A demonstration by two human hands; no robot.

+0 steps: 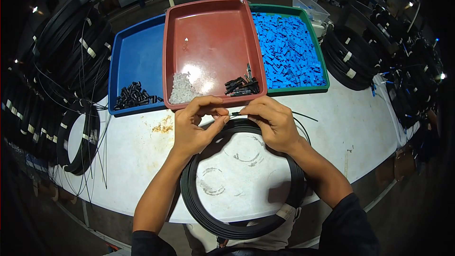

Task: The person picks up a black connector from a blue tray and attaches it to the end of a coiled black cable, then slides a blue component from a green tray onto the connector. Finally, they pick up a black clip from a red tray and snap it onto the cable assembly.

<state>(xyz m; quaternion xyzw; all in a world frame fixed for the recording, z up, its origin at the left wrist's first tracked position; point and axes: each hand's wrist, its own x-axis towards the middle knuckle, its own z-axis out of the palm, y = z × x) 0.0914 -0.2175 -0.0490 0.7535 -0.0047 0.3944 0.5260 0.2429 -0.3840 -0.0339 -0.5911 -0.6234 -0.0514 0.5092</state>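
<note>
Above the far side of a coil of black cable (189, 194), my two hands meet fingertip to fingertip. My right hand (272, 121) is closed in a pinch on a small black connector (235, 114). A thin black cable end (305, 116) sticks out to the right behind that hand. My left hand (199, 123) is also pinched, at the connector's left end; a tiny pale bit shows at its fingertips, too small to name. The coil lies at the table's front edge, with a white tag (285, 211) around it.
Behind my hands, a red tray (213, 31) holds small clear pieces (182, 89) and black parts (242, 85). A blue tray (137, 59) with black sleeves (135, 97) stands left, a green tray (323, 66) of blue clips (286, 50) right. Cable coils (350, 57) flank the white table (341, 128).
</note>
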